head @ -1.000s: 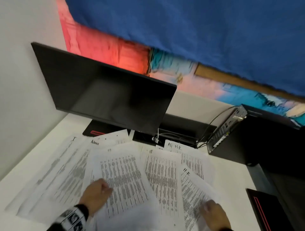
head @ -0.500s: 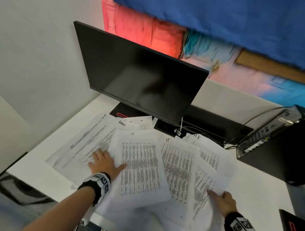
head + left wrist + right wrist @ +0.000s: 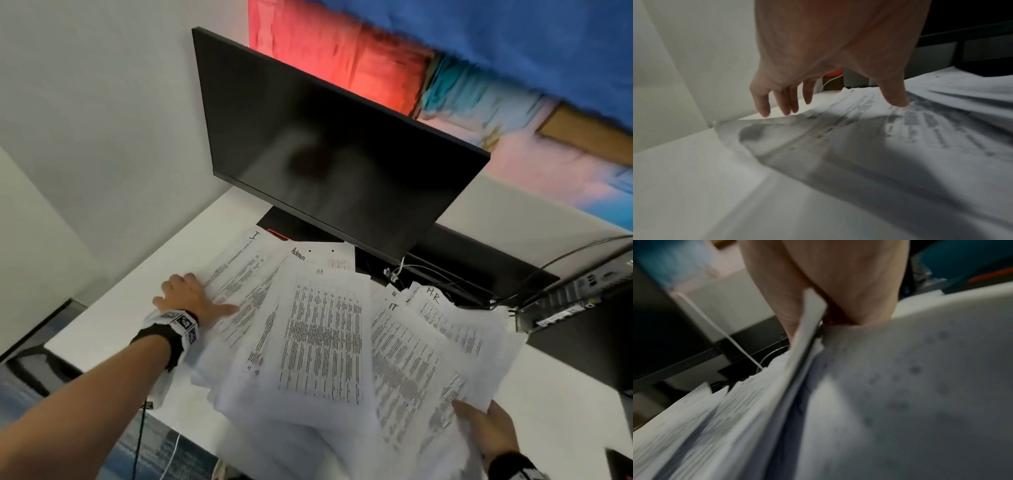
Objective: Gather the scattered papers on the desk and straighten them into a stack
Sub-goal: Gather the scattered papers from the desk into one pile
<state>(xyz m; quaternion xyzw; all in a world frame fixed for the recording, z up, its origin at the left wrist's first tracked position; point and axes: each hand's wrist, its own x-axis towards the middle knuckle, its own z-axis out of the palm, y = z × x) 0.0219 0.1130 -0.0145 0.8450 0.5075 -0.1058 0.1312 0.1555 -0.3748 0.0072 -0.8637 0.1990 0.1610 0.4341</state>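
Several printed papers (image 3: 322, 329) lie overlapped on the white desk (image 3: 130, 308), with sheets marked "HR", "IT" (image 3: 404, 346) and "Admin" (image 3: 318, 255). My left hand (image 3: 197, 294) rests at the left edge of the leftmost sheets. Its fingers (image 3: 764, 108) are straight against the curled paper edge and its thumb (image 3: 897, 99) presses on the print. My right hand (image 3: 479, 425) grips the right side of the pile, thumb on top, and that side is raised. In the right wrist view, thumb and fingers of the right hand (image 3: 818, 308) pinch a bundle of sheets (image 3: 900, 386).
A dark monitor (image 3: 325, 154) stands right behind the papers, its base partly under them. Cables (image 3: 411, 274) and a small computer box (image 3: 565, 301) sit at the back right. A wall closes off the left. The desk's front edge runs near my left forearm.
My left hand has slid left to the outer edge of the leftmost sheets. My right hand has gripped and raised the right-hand sheets. The pile has bunched toward the middle.
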